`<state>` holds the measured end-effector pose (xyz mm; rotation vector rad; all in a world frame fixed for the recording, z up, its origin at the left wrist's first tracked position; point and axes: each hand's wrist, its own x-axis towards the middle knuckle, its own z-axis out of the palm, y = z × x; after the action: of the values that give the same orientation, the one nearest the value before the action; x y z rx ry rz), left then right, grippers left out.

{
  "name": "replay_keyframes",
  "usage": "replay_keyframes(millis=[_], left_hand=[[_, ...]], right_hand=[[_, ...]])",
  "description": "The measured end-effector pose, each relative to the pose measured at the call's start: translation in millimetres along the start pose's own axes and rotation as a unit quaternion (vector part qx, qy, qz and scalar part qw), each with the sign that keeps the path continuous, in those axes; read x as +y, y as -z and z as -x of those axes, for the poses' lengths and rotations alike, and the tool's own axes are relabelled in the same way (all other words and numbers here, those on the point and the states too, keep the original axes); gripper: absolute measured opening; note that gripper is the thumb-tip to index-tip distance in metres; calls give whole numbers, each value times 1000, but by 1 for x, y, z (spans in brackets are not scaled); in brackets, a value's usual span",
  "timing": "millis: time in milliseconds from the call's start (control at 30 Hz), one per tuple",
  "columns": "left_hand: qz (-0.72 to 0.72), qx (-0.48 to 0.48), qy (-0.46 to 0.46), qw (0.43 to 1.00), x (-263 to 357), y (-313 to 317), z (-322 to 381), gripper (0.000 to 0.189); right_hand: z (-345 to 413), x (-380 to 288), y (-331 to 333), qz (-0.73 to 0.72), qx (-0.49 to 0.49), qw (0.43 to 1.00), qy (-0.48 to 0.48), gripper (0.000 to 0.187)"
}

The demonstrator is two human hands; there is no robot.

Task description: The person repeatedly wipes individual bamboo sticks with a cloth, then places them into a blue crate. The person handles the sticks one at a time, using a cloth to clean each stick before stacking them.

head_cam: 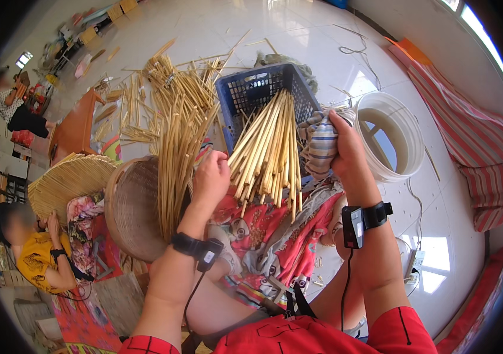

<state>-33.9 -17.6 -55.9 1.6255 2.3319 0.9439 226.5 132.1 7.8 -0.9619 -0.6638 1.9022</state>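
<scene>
My right hand (348, 148) grips a bunched striped cloth (322, 141) at the right side of a dark blue plastic crate (258, 84). A fan of pale, peeled-looking plant stalks (271, 152) leans out of the crate, cut ends towards me. My left hand (211, 177) has curled fingers at the left edge of this fan. Its fingertips meet the end of one outer stalk; whether they pinch it is unclear. Left of that hand, a bundle of darker yellow stalks (180, 155) stands in a round woven basket (132, 208).
Beside the cloth stands a white plastic bucket (391, 137) holding water. Red patterned cloth (260, 221) lies below the crate. More stalk bundles (167, 79) litter the tiled floor. At left, a person (45, 252) holds a woven stalk panel (70, 179). A power strip (415, 265) lies at right.
</scene>
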Motion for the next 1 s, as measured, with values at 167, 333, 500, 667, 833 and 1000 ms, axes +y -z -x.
replay_keyframes(millis=[167, 333, 500, 667, 833, 1000], left_hand=[[8, 15, 41, 999, -45, 22, -2, 12], [-74, 8, 147, 986, -115, 27, 13, 14], [-179, -39, 241, 953, -161, 21, 38, 16], [-182, -82, 317, 927, -180, 17, 59, 18], [-117, -64, 299, 945, -161, 15, 58, 21], [-103, -43, 273, 956, -177, -1, 60, 24]], right_hand=[[5, -2, -8, -6, -8, 1000, -6, 28], [3, -4, -5, 4, -63, 997, -37, 29], [0, -1, -7, 3, -54, 998, -20, 32], [0, 3, -12, 23, -38, 999, -28, 30], [0, 3, -8, 46, -22, 999, -13, 29], [6, 4, -13, 53, -36, 997, -30, 28]])
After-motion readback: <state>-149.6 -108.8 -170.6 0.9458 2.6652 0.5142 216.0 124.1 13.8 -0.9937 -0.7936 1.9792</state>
